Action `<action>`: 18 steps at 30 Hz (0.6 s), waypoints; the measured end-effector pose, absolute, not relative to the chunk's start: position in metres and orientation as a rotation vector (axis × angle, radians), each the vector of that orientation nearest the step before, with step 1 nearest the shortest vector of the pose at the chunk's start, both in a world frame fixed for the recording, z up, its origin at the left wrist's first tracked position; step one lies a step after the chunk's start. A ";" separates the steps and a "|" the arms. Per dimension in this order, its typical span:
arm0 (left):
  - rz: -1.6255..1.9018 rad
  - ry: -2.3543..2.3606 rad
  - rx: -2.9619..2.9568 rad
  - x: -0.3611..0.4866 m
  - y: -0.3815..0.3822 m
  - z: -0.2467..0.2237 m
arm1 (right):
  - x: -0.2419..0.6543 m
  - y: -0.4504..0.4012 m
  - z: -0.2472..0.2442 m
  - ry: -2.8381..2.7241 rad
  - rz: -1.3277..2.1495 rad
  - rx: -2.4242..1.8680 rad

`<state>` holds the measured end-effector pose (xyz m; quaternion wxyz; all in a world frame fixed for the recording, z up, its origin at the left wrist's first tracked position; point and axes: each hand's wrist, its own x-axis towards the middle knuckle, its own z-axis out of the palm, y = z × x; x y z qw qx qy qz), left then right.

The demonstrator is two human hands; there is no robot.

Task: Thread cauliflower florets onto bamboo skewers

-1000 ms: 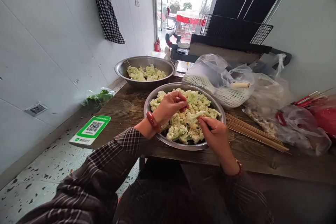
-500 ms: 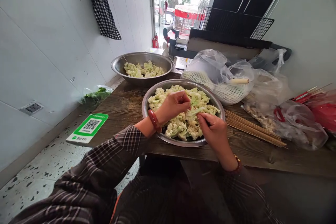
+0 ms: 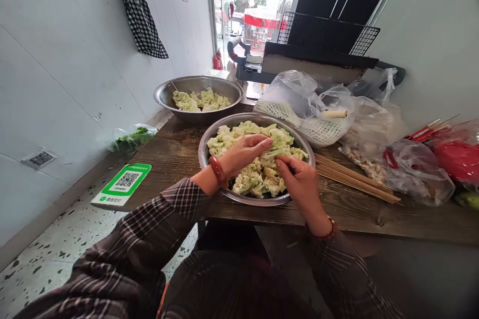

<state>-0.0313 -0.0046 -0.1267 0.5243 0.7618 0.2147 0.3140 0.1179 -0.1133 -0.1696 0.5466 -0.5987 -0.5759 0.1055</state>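
Note:
A wide metal basin (image 3: 205, 152) full of pale green-white cauliflower florets (image 3: 249, 179) stands in front of me on the dark wooden table. Over its middle, my left hand (image 3: 245, 152) is closed, thumb and fingers at the top of a long-stalked cauliflower floret (image 3: 279, 142). My right hand (image 3: 301, 177), at the basin's right rim, pinches the lower end of the same floret between thumb and forefinger. The left fingertips are partly hidden. To the right of the basin lies a bundle of thin wooden skewers (image 3: 355, 179).
A second metal basin (image 3: 162, 95) behind holds skewered cauliflower. Clear plastic bags (image 3: 295, 89) fill the back right, near a red bag (image 3: 456, 159). A green QR-code card (image 3: 123, 184) lies on the table's left corner. A wire rack (image 3: 322, 32) stands behind.
My left fingers have straightened out a little along the floret. My right hand has shifted slightly left and stays pinched. The whole view has turned slightly.

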 end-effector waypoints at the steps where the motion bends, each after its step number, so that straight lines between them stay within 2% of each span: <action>1: 0.741 0.500 1.819 -0.031 -0.004 -0.128 | 0.118 -0.113 -0.170 -1.377 0.255 -1.420; 9: 0.869 0.528 1.670 -0.029 0.000 -0.132 | 0.117 -0.112 -0.168 -1.454 0.282 -1.420; 18: 0.839 0.538 1.805 -0.025 -0.006 -0.127 | 0.117 -0.118 -0.167 -1.500 0.079 -1.410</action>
